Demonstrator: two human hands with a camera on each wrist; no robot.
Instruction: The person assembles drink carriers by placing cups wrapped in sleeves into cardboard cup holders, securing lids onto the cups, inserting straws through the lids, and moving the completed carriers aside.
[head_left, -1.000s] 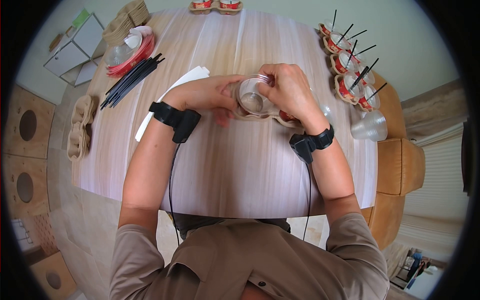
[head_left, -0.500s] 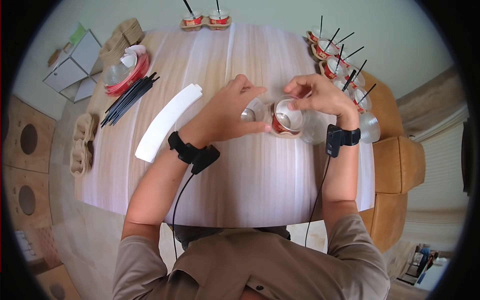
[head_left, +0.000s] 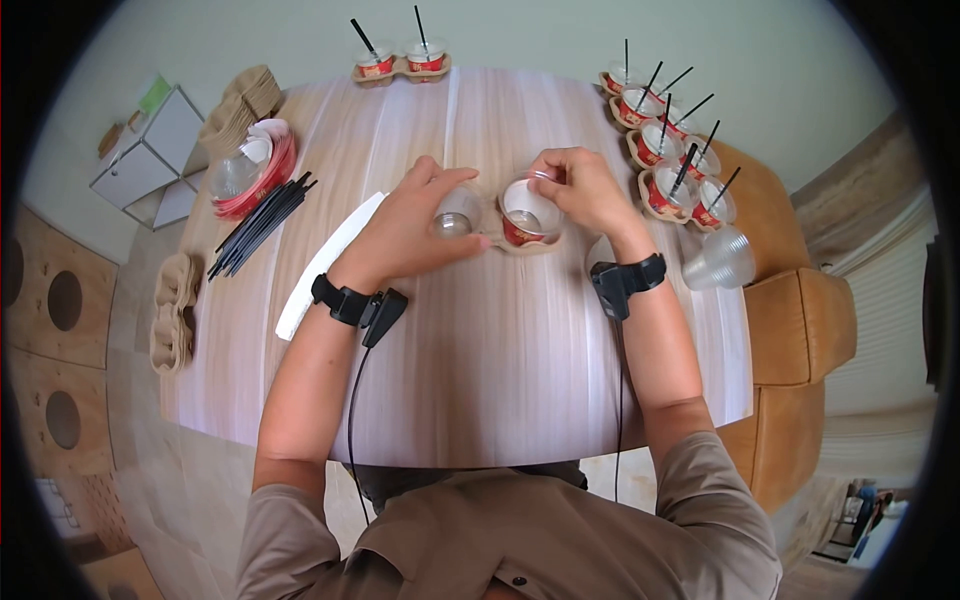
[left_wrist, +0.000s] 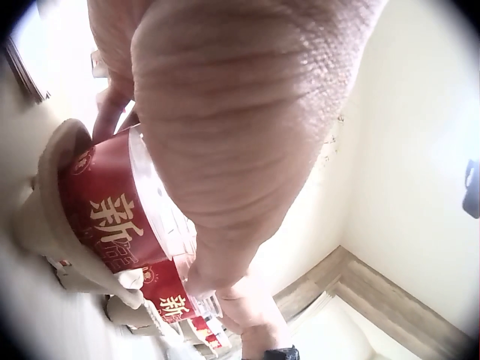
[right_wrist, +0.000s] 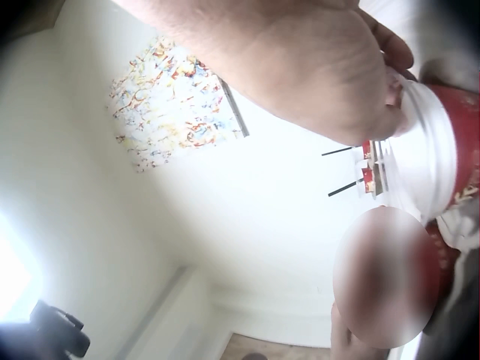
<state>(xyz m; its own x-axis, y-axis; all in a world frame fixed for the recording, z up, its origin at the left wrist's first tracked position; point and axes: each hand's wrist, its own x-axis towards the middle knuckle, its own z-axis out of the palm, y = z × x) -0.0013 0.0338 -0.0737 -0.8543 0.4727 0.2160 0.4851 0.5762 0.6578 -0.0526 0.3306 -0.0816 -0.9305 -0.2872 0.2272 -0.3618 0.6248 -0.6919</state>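
Two cups stand side by side in a cardboard carrier [head_left: 545, 246]. My left hand [head_left: 400, 228] curves round the clear-topped left cup [head_left: 455, 222], thumb at its near side and fingers at its far side. In the left wrist view a red-banded cup [left_wrist: 112, 206] sits in the carrier [left_wrist: 45, 214] below the left hand [left_wrist: 217, 112]. With thumb and fingers, my right hand [head_left: 588, 192] pinches the clear rim of the right cup [head_left: 524, 228]. The right wrist view shows the right hand [right_wrist: 322, 67] at the rim of that cup [right_wrist: 463, 142].
Black straws [head_left: 262, 225], a white strip [head_left: 325, 270], red sleeves [head_left: 268, 185] and stacked carriers [head_left: 250, 95] are on the left. Cups with straws line the right edge beside stacked clear cups [head_left: 722, 260]. Another filled carrier [head_left: 402, 72] stands at the back.
The right hand has gone from the left cup to the right cup and closed on its rim. Over the last half second, both hands and the cups have shifted left.
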